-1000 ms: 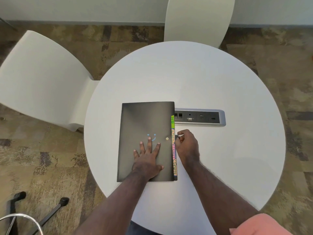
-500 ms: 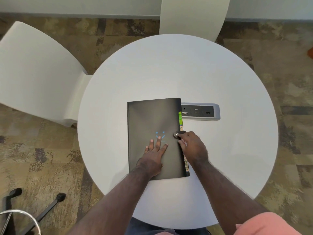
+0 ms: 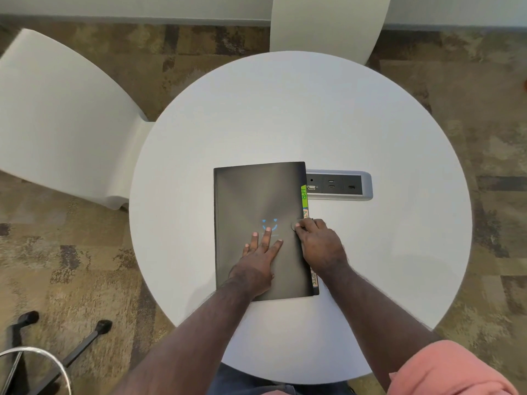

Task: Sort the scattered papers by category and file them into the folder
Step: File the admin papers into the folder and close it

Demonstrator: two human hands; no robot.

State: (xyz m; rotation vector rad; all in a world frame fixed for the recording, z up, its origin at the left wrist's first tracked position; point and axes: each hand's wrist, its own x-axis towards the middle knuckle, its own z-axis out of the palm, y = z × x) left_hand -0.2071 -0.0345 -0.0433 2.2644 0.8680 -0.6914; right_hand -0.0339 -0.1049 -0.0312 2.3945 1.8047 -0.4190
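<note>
A dark grey folder [image 3: 251,201] lies closed on the round white table [image 3: 299,115], with a small blue smile mark on its cover. Coloured index tabs [image 3: 304,195] stick out along its right edge. My left hand [image 3: 261,256] rests flat on the cover, fingers spread, holding nothing. My right hand [image 3: 318,243] lies over the folder's right edge, its fingertips pressing the strap onto the round snap button [image 3: 293,225]. No loose papers are visible.
A silver power and data socket panel [image 3: 340,185] is set into the table just right of the folder's top corner. White chairs stand at the left [image 3: 65,118] and at the back [image 3: 328,24]. A stool base [image 3: 57,349] sits on the carpet at the lower left.
My right hand brought the strap from the folder's edge over onto the snap button on the cover. The left hand stayed flat on the cover. The camera view shifted slightly.
</note>
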